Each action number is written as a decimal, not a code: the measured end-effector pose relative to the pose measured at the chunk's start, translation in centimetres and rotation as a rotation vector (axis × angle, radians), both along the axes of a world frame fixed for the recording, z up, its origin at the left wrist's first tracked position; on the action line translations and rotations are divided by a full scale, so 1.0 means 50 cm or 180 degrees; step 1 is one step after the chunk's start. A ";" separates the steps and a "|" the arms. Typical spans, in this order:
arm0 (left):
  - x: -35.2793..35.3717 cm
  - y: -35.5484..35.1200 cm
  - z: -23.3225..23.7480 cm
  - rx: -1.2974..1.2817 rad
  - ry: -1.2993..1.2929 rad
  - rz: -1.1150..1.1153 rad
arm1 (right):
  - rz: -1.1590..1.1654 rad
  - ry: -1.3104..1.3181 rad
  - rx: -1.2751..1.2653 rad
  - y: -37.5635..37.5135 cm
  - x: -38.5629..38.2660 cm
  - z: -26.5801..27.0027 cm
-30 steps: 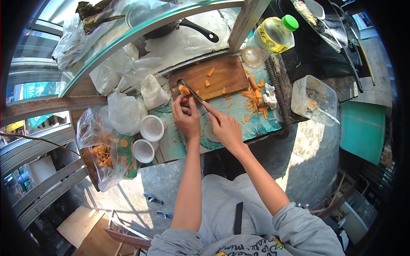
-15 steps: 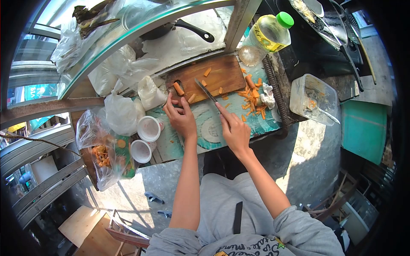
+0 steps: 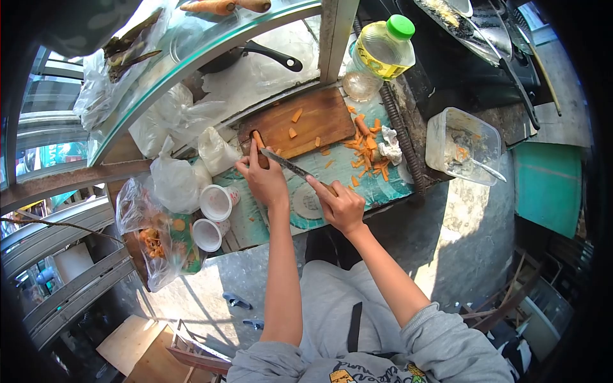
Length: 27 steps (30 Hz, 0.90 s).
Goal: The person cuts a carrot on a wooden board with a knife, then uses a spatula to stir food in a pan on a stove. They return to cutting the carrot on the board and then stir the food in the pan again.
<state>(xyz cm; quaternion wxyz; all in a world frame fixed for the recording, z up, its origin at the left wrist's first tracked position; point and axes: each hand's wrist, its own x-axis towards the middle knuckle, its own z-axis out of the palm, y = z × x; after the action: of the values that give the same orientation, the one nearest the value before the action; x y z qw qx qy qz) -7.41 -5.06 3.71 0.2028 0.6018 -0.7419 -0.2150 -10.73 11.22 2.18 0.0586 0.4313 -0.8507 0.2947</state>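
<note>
My left hand (image 3: 265,182) is at the left end of a wooden cutting board (image 3: 325,115), its fingers closed on a carrot piece (image 3: 257,138). The board's handle hole lies partly behind that piece. My right hand (image 3: 343,205) grips a knife (image 3: 290,167) by its handle, and the blade reaches left, its tip right by the left fingers. A few small carrot bits (image 3: 297,115) lie on the board. To its right, a heap of cut carrot sticks (image 3: 369,153) rests on the green patterned tabletop (image 3: 332,191) beside a crumpled white wad (image 3: 390,145).
Two white cups (image 3: 207,235) and knotted plastic bags (image 3: 175,182) stand on the left. Past the board's right end is a green-capped bottle (image 3: 386,48). A plastic tub (image 3: 466,143) with a spoon sits at right. Whole carrots (image 3: 217,6) lie on a glass shelf above.
My left fingers have closed on the carrot piece at the board's left end. The knife has swung off the board's middle, down and left, to the left hand. The view has shifted slightly.
</note>
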 end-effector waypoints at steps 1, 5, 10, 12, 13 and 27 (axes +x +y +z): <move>-0.002 -0.003 0.006 -0.0007 -0.0002 -0.0003 | 0.0001 0.0008 0.0015 0.000 0.000 0.000; -0.011 -0.023 0.038 0.0435 -0.0276 -0.0092 | -0.0015 0.0056 0.0090 0.000 -0.001 0.003; -0.017 -0.043 0.065 0.0436 -0.0782 -0.0445 | -0.0027 0.0050 0.0074 0.000 -0.001 0.000; -0.017 -0.046 0.067 0.0348 -0.0964 -0.0681 | -0.0045 0.0054 0.0058 0.000 0.001 0.001; -0.018 -0.049 0.070 0.0330 -0.0965 -0.0693 | -0.0034 0.0061 0.0028 -0.001 -0.001 0.002; -0.009 -0.103 0.068 0.0320 -0.1252 -0.0826 | -0.0085 0.0015 -0.0019 0.006 0.000 0.011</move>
<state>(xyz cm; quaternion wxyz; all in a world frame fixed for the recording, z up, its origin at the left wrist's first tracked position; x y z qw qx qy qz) -7.86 -10.23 7.10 -0.0051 0.5411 -0.8266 -0.1546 -10.72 11.54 2.72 0.0658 0.4204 -0.8553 0.2955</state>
